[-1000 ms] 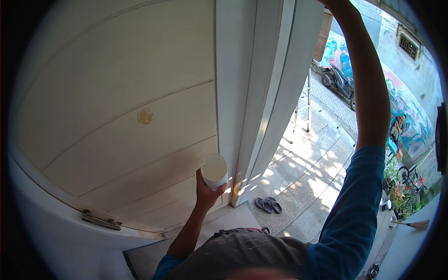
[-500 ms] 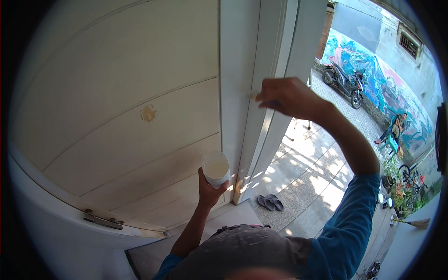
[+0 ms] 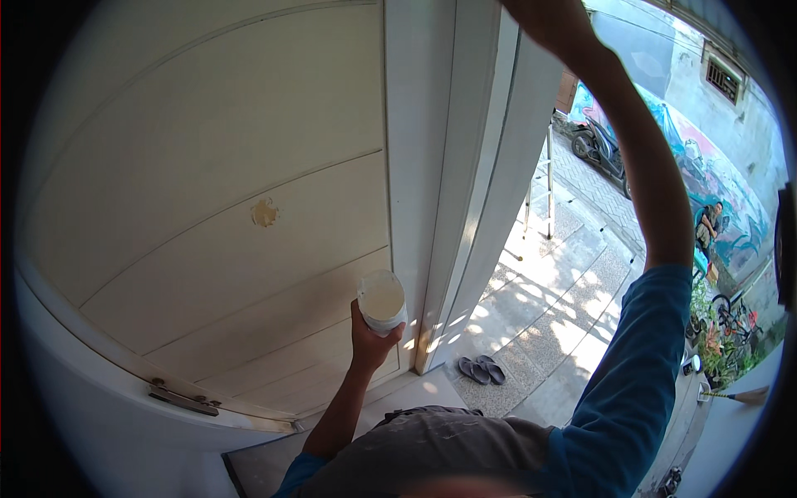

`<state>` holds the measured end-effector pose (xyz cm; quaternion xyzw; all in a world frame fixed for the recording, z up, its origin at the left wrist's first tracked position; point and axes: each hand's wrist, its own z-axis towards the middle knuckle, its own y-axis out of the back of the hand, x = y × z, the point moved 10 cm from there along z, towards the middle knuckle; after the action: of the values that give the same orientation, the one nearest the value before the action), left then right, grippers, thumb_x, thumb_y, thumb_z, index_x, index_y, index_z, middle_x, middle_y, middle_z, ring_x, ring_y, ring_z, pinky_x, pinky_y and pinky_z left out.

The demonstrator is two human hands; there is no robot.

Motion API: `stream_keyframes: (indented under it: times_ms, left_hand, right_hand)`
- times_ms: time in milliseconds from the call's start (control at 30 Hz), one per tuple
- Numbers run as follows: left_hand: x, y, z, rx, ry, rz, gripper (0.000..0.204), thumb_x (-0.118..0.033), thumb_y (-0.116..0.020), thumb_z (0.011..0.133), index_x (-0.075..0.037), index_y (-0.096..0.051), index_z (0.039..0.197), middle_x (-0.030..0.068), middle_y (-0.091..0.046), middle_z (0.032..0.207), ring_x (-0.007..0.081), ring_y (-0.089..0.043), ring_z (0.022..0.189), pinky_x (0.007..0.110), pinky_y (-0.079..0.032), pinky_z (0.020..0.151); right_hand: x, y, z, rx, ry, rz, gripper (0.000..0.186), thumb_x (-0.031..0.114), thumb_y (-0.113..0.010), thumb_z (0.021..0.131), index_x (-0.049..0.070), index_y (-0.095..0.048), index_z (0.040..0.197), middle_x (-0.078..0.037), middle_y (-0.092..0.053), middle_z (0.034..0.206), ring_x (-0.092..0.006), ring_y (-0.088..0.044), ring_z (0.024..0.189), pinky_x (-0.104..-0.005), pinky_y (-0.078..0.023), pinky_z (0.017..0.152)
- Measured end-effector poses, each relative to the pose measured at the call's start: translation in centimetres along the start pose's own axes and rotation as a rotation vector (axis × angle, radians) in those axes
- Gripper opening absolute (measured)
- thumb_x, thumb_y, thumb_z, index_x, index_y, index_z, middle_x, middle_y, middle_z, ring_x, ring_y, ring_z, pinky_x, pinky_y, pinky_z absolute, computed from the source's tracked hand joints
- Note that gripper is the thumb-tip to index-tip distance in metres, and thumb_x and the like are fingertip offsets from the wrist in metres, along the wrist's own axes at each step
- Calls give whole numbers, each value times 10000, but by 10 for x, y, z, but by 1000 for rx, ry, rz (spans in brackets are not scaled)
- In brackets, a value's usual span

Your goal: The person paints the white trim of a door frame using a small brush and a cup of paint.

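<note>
My left hand [image 3: 373,342] is closed around a white tub [image 3: 383,319], held upright at the lower middle. Its pale, creamy contents show through the open top. My right arm is raised high beside the white door frame [image 3: 448,166]. Only the back of my right hand [image 3: 550,21] shows, as the top edge of the picture cuts off its fingers. Whatever it may hold is hidden. Left of the frame stands a cream panelled door [image 3: 207,274] with grooved lines and one tan patch [image 3: 265,212].
A metal handle [image 3: 183,400] sits on the door's lower left. Grey sandals [image 3: 481,370] lie on the sunlit paving outside. Beyond are a ladder [image 3: 550,183], a parked scooter [image 3: 602,149], a seated person [image 3: 708,224] and plants [image 3: 712,349]. A brush with a handle [image 3: 747,397] rests at right.
My right hand has risen from beside the door frame to the top edge, taking its fingers out of sight. My left hand still holds the tub in nearly the same place.
</note>
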<state>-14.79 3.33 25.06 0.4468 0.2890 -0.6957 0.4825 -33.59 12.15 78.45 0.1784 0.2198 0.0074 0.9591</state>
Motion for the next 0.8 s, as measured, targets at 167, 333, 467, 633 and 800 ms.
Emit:
stream_keyframes:
  times_ms: [167,333,467,633,800]
  left_hand:
    - [9,-7,0,29,1,-26,774,-110,-873,710,-54,-414,1331,137,-579,1235,259,-607,1148,408,-505,980]
    - [18,-11,1,48,16,-65,782,-111,-874,708,-55,-414,1337,145,-579,1238,263,-608,1151,410,-506,983]
    - [6,-18,2,46,0,-39,779,-115,-875,712,-52,-412,1335,146,-579,1234,265,-611,1145,410,-507,980]
    - [11,-14,3,51,-18,-2,767,-120,-874,720,-52,-412,1329,145,-579,1236,267,-612,1150,410,-513,970]
    - [9,-21,2,79,18,-40,782,-118,-865,716,-56,-415,1353,134,-580,1250,256,-609,1166,410,-509,990]
  right_hand:
    - [58,-67,-119,409,23,138,135,247,-725,951,121,-766,978,-31,-723,943,-212,-741,815,-392,-609,772]
    - [13,-66,-61,436,-35,301,130,179,-744,946,90,-783,1033,-91,-770,952,-178,-754,851,-334,-624,815]
    - [-27,12,43,162,-233,121,247,201,-747,910,-35,-764,979,-174,-765,886,-211,-728,760,-355,-584,733]
    - [-5,29,39,-323,-3,-41,194,170,-726,905,-22,-751,915,-175,-743,848,-311,-724,730,-400,-581,681]
    - [24,-29,-53,-265,146,-164,180,238,-739,931,80,-656,904,-74,-675,802,-230,-705,708,-377,-587,607]
